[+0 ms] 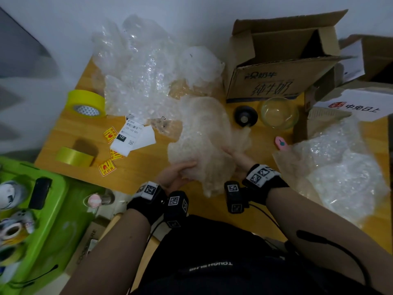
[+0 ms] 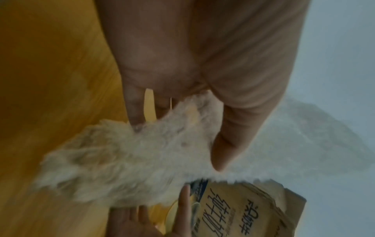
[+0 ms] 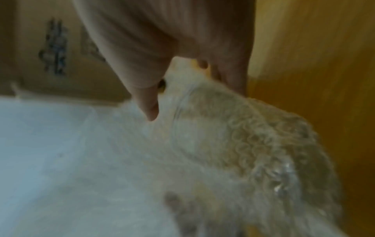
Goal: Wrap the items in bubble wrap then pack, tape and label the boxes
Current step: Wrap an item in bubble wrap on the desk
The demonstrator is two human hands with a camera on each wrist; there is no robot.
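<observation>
Nearest, both hands hold one bubble wrap sheet (image 1: 204, 143) above the wooden desk (image 1: 140, 167): left hand (image 1: 175, 174) grips its near-left edge, right hand (image 1: 239, 159) pinches the right side. Beyond: black lid (image 1: 245, 116) w/ glass bowl (image 1: 278, 112) beside it, then open cardboard box (image 1: 276, 67).

tape rolls (image 1: 86, 103) yellow | tub (image 1: 57, 211) green | table (image 1: 146, 165) orange-brown

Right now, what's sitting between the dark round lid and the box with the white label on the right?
A clear glass bowl, head view. It stands right of the dark lid, left of the white-labelled box, in front of the open milk carton.
</observation>
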